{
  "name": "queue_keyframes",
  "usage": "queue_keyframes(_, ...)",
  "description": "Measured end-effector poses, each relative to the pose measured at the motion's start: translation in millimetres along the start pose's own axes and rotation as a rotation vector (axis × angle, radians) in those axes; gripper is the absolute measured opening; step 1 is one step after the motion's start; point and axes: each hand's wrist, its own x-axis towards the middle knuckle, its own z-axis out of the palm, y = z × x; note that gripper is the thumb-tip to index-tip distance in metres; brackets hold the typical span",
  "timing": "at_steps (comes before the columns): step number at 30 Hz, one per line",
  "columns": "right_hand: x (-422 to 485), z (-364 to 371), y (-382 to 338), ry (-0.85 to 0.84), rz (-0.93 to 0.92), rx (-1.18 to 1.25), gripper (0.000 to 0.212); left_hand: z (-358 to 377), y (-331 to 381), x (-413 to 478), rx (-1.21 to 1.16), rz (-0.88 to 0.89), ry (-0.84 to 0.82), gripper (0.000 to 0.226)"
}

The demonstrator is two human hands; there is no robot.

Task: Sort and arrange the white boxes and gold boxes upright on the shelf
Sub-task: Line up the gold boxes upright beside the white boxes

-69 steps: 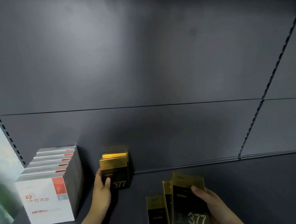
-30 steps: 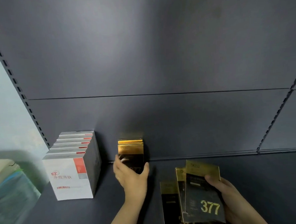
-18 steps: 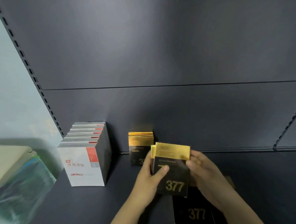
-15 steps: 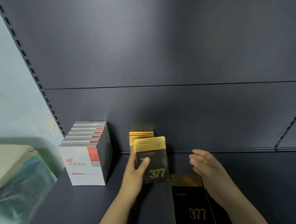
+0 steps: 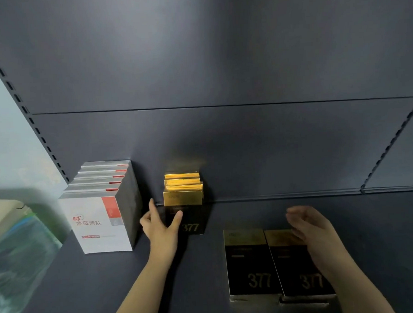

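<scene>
If the left hand (image 5: pixel 162 228), its straight fingers and thumb merely steadying the front gold box (image 5: pixel 186 200) upright at the shelf's (image 5: pixel 384 230) back edge, lets go carelessly, that box may topple forward, while the empty, relaxed right hand (image 5: pixel 310 225) hovers over two flat gold boxes (image 5: pixel 250 261).

White boxes (image 5: pixel 100 209): upright row, front to back, just left of left hand (image 5: pixel 160 227). White front face, red panel, grey sides. We count five tops.
Upright gold boxes (image 5: pixel 183 181): we count four in row, just beyond left hand. Front gold box (image 5: pixel 191 205): black face, gold top band, "377"; left thumb on face.
Flat gold boxes (image 5: pixel 250 261): we see two, face up on shelf (image 5: pixel 183 277), side by side; right one partly under right hand (image 5: pixel 309 225).
</scene>
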Motion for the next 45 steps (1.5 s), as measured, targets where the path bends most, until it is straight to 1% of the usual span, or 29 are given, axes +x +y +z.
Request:
queue_keyframes(1,1,-4,3,0.030,-0.001,-0.087,0.009,0,2,-5,0.007,0.014,0.048,0.084)
queue_keyframes(3,5,-11,10,0.073,0.019,-0.248,0.024,1,4,-20,-0.003,0.088,0.115,0.080)
queue_keyframes(4,7,-14,14,0.076,0.046,-0.313,0.035,4,4,-29,-0.016,0.139,0.108,0.075)
queue_keyframes(6,8,-17,20,0.031,0.123,-0.421,0.057,9,3,-43,-0.027,0.194,0.040,0.069)
queue_keyframes(8,7,-16,22,-0.017,0.167,-0.495,0.067,12,7,-50,-0.010,0.215,-0.019,0.062)
queue_keyframes(9,6,-15,23,-0.022,0.164,-0.530,0.068,11,12,-52,-0.006,0.214,-0.031,0.053)
queue_keyframes(10,6,-15,25,-0.013,0.159,-0.559,0.069,11,17,-52,-0.011,0.201,-0.049,0.040)
queue_keyframes(11,5,-16,26,-0.005,0.162,-0.588,0.070,10,22,-53,-0.006,0.169,-0.094,0.024)
queue_keyframes(12,5,-16,27,-0.005,0.171,-0.612,0.069,10,27,-55,0.023,0.115,-0.176,0.009)
queue_keyframes(13,5,-17,28,-0.013,0.186,-0.620,0.068,11,30,-59,0.079,0.054,-0.283,0.011)
queue_keyframes(15,5,-20,29,-0.027,0.201,-0.586,0.061,18,30,-70,0.203,-0.092,-0.521,0.035)
queue_keyframes(16,4,-22,28,-0.026,0.199,-0.562,0.056,23,28,-76,0.246,-0.151,-0.625,0.044)
queue_keyframes(17,4,-24,26,-0.019,0.193,-0.547,0.052,28,27,-83,0.276,-0.185,-0.692,0.050)
queue_keyframes(18,4,-27,26,-0.009,0.187,-0.542,0.048,32,23,-87,0.299,-0.190,-0.707,0.054)
queue_keyframes(20,3,-32,25,-0.006,0.178,-0.532,0.040,36,18,-88,0.323,-0.172,-0.643,0.055)
queue_keyframes(22,1,-34,26,-0.005,0.174,-0.510,0.035,33,15,-84,0.280,-0.176,-0.611,0.047)
queue_keyframes(25,-1,-34,30,0.012,0.174,-0.463,0.038,20,15,-80,0.146,-0.177,-0.593,0.031)
queue_keyframes(27,-1,-35,33,0.027,0.166,-0.438,0.037,10,14,-79,-0.013,-0.201,-0.578,0.022)
queue_keyframes(30,-3,-36,33,0.062,0.138,-0.401,0.034,-10,8,-72,-0.236,-0.184,-0.507,0.021)
queue_keyframes(34,-4,-32,28,0.076,0.132,-0.302,0.025,-34,2,-56,-0.350,-0.093,-0.325,0.023)
queue_keyframes(36,-3,-27,26,0.075,0.134,-0.287,0.023,-41,-2,-46,-0.340,-0.066,-0.236,0.028)
queue_keyframes(39,-3,-23,25,0.056,0.124,-0.304,0.022,-41,-8,-37,-0.300,-0.010,-0.233,0.038)
queue_keyframes(41,-3,-23,25,0.045,0.112,-0.319,0.022,-33,-9,-35,-0.205,0.034,-0.203,0.044)
queue_keyframes(42,-4,-23,26,0.041,0.109,-0.317,0.022,-29,-10,-34,-0.147,0.037,-0.150,0.048)
queue_keyframes(45,-6,-23,25,0.036,0.110,-0.312,0.023,-20,-8,-30,0.003,-0.050,0.058,0.070)
